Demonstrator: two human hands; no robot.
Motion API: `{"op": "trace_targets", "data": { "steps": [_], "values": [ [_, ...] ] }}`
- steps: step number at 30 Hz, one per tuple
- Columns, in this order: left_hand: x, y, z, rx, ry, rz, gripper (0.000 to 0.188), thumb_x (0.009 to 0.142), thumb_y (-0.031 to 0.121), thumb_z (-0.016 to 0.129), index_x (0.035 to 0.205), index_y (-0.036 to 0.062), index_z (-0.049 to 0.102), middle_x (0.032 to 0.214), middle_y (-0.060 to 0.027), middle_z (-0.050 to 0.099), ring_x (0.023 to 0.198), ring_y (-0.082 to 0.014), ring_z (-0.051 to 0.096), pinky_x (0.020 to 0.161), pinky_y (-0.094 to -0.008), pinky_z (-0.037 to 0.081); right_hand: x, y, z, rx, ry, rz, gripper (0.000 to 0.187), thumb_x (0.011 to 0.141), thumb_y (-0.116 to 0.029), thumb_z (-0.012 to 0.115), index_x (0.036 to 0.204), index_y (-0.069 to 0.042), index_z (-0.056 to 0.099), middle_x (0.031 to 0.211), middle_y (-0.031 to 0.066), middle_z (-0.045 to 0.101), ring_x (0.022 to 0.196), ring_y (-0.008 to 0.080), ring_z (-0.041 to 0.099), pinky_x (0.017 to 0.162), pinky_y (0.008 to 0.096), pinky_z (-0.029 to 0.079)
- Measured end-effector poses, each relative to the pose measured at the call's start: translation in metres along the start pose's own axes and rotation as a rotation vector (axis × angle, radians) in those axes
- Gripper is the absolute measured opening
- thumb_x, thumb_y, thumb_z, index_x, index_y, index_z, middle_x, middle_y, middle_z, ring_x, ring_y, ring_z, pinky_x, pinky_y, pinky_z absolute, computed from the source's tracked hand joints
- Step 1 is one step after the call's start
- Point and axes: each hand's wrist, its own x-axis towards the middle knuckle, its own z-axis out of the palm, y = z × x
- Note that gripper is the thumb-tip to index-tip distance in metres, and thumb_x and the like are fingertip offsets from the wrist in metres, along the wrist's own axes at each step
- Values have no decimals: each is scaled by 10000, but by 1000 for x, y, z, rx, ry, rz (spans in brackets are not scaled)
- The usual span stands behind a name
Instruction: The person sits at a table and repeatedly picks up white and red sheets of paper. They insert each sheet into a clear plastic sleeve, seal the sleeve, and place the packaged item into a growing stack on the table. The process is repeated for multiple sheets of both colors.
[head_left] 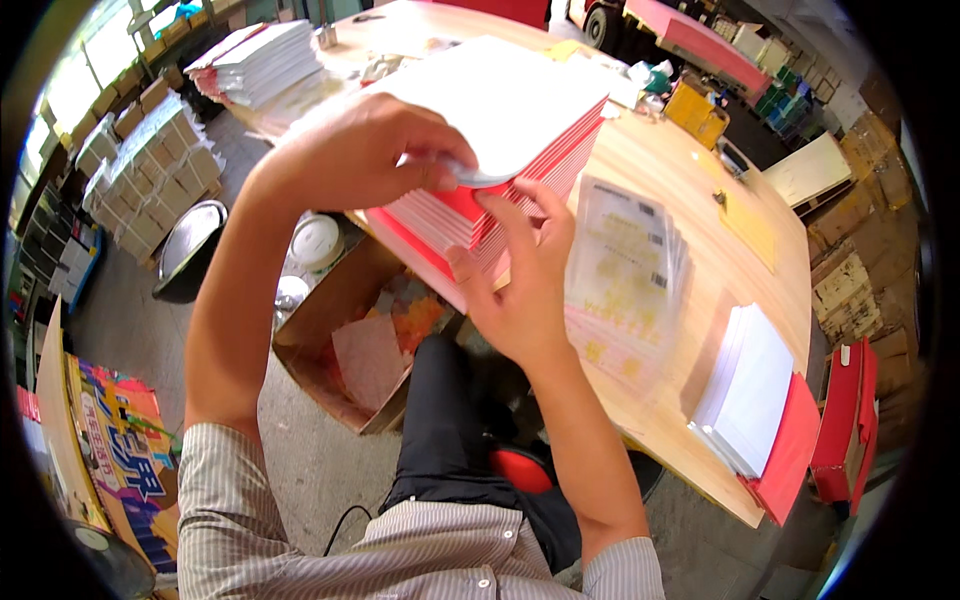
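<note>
Fingers of my left hand (400,148) pinch the white sheet (520,95), corner curled up; my right hand (532,255), half open, touches the red-edged stack (562,152), upper centre on the counter (700,190), likely steadying it.

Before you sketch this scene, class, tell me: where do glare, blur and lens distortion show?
In the head view, the white top sheet is washed out by bright light, and so are the windows at upper left; in the same head view, the plastic sleeves look smeared toward their lower end, and the scene bends toward a dark round border.
</note>
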Motion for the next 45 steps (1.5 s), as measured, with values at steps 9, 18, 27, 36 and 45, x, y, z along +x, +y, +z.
{"op": "trace_targets", "data": {
  "steps": [9, 18, 27, 36, 45],
  "values": [
    [-4, 13, 1, 43, 30, -29, 354, 835, 257, 784, 1127, 69, 722, 1072, -122, 736, 899, -294, 722, 789, -377, 568, 3, 3, -2, 44, -44, 115, 551, 825, -212, 780, 1317, -56, 586, 1326, 208, 425, 1232, 360, 406, 1055, 454, 347],
    [-7, 20, 16, 117, 161, -82, 243, 910, 161, 669, 1130, 58, 678, 972, -138, 729, 828, -323, 704, 729, -399, 563, 0, 1, -10, -46, -61, 82, 583, 831, -235, 768, 1372, -131, 579, 1312, 196, 459, 1225, 370, 424, 1057, 479, 346],
    [-6, 23, 20, 108, 227, -113, 481, 733, -25, 602, 1207, 30, 665, 1161, -173, 704, 924, -309, 716, 807, -378, 592, -2, 3, -18, -89, -92, 45, 597, 852, -270, 733, 1398, -123, 543, 1341, 211, 475, 1253, 409, 429, 1024, 526, 366],
    [11, 18, 18, 120, 237, -238, 286, 773, 41, 709, 1049, 109, 743, 1001, -104, 723, 926, -311, 685, 828, -391, 545, -54, -12, -70, 120, -89, 80, 604, 861, -228, 731, 1408, -73, 526, 1355, 203, 488, 1222, 400, 474, 1021, 489, 389],
    [-1, -4, 31, 78, 334, -281, 379, 776, -24, 653, 1146, 33, 712, 1150, -143, 717, 1048, -274, 689, 922, -353, 529, -46, -124, -241, 283, 25, -468, 205, 812, -83, 773, 1008, -139, 756, 1136, 51, 688, 980, 244, 670, 776, 357, 515]
  ]
}}
